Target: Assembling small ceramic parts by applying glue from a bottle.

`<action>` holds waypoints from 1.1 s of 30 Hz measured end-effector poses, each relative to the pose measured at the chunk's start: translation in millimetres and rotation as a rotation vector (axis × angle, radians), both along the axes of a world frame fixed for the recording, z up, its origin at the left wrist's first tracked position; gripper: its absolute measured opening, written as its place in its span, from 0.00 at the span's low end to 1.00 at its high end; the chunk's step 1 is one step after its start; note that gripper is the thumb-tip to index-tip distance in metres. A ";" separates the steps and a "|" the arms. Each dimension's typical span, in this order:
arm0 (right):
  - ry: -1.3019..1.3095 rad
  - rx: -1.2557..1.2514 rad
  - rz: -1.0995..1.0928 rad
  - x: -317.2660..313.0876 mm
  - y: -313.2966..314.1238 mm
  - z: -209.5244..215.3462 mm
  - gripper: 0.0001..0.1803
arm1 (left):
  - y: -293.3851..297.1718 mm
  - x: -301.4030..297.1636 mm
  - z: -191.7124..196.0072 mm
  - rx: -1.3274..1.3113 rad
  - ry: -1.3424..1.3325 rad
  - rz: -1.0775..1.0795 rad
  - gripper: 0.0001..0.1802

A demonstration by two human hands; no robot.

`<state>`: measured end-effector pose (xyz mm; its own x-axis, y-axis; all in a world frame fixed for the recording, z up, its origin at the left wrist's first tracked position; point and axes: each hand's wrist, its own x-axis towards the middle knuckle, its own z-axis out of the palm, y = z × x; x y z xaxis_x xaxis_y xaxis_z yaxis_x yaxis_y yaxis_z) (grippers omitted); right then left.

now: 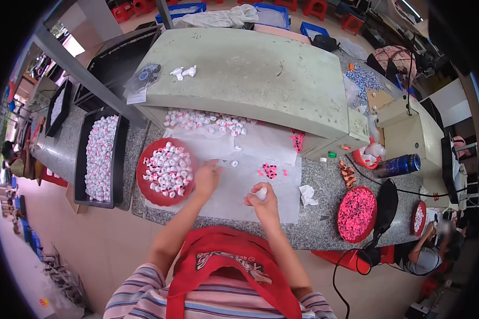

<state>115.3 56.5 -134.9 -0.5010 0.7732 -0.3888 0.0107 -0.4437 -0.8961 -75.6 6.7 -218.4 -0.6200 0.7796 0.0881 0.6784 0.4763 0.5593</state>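
Observation:
My right hand [267,203] is closed around a small white rounded piece [261,193], its exact kind hidden by the fingers. My left hand [207,179] hovers over the white sheet [226,204], just right of a red bowl [146,179] heaped with small white pieces with pink parts [169,169]. Motion smears its fingertips, so its grip is unclear. Beyond it, a loose white ring-like piece [234,164] lies on the sheet. A small cluster of pink and black parts [270,170] sits beyond my right hand.
A black tray [122,159] of white pieces stands left. A pale metal cover [239,74] overhangs the back, with more pieces [207,121] beneath. Rightward are crumpled tissue [307,195], a bowl of pink parts [357,214], a blue can [400,166], cables and a seated person [428,255].

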 end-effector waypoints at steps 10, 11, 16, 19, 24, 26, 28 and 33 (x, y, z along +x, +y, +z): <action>0.054 0.258 -0.194 31.6 -3.3 61.7 0.19 | 37.4 45.7 47.1 0.486 -1.431 -0.075 0.16; 0.059 0.258 -0.201 34.2 -4.4 79.2 0.19 | 26.5 50.6 92.5 0.496 -1.628 -0.161 0.16; 0.137 0.493 -0.245 39.7 -22.2 136.7 0.17 | -23.1 61.4 209.1 0.497 -1.741 -0.403 0.23; 0.185 0.594 -0.334 48.2 -39.4 155.7 0.16 | -35.9 75.0 226.8 0.591 -1.022 -0.423 0.25; 0.003 1.225 -0.242 56.6 -44.0 167.4 0.14 | -43.9 92.5 230.3 0.728 -0.838 -0.366 0.21; 0.005 1.268 -0.217 57.1 -45.1 166.5 0.13 | -44.6 94.3 231.1 0.742 -0.842 -0.340 0.18; 0.040 1.232 -0.207 56.3 -46.4 164.9 0.13 | -45.8 95.6 232.8 0.741 -0.837 -0.349 0.19; 0.048 1.281 -0.196 53.1 -45.0 167.6 0.12 | -47.8 96.0 233.9 0.753 -0.830 -0.367 0.18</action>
<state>168.5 11.6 32.7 -0.3306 0.6407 0.6930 0.0001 0.7343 -0.6789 20.4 -41.1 15.4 -0.4532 0.8471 0.2777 0.0025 -0.3103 0.9506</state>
